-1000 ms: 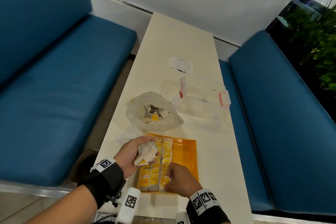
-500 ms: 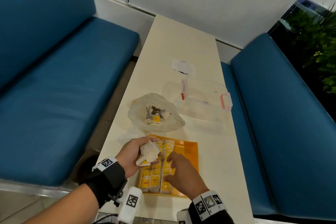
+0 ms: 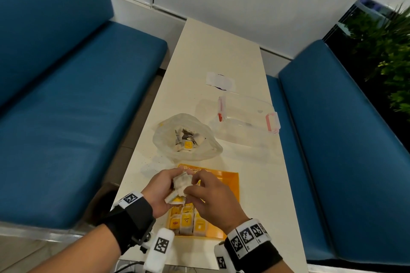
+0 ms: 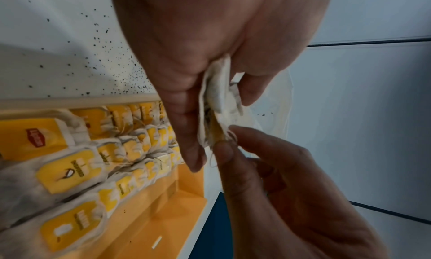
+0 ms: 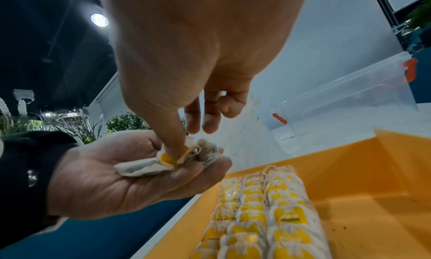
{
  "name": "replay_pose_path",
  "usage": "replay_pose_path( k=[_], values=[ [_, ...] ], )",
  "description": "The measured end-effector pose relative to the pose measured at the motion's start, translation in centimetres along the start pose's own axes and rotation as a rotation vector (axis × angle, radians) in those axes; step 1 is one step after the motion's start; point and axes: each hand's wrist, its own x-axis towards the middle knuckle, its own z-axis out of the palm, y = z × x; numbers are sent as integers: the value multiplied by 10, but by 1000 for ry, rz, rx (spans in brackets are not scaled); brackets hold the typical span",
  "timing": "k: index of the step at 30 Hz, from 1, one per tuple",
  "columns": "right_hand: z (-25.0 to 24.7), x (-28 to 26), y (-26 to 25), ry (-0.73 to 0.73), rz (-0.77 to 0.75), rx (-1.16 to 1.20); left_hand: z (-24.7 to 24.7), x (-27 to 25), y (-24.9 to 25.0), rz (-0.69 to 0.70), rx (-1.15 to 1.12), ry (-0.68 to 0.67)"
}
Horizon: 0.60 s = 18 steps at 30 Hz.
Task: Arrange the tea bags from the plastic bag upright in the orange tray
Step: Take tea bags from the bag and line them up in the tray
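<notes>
judging by the orange tray (image 3: 230,186), we are well into the job: three rows of tea bags (image 5: 261,213) stand upright along its left side, yellow tags up, while the right part of the tray shows bare orange floor. more bags lie loose in the plastic bag (image 3: 188,139) on the bench (image 3: 221,55) just beyond the tray, so a fair share is left. our left hand (image 3: 162,190) cups a small clutch of tea bags (image 3: 179,186) above the tray, fingers curled under them. our right hand (image 3: 213,197) pinches one of them at its yellow tag (image 5: 171,157), thumb pressed on it. the held bags look soft, crumpled and pale, with thin strings trailing. dark tea specks dot the bench beside the tray. a clear lidded box (image 3: 246,117) sits further back.
</notes>
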Motion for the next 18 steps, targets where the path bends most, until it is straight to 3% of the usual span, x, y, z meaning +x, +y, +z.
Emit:
replay_pose_path(
  k=[4,10,18],
  values=[
    [-5,2,-4,72,68,169,-1,-1,-1,8,-12,-10],
    [-41,9,9,316,213,322,-7,-2,-1,44,69,33],
    [-42,-7,50,78,638,349,-19,-6,0,146,191,80]
  ],
)
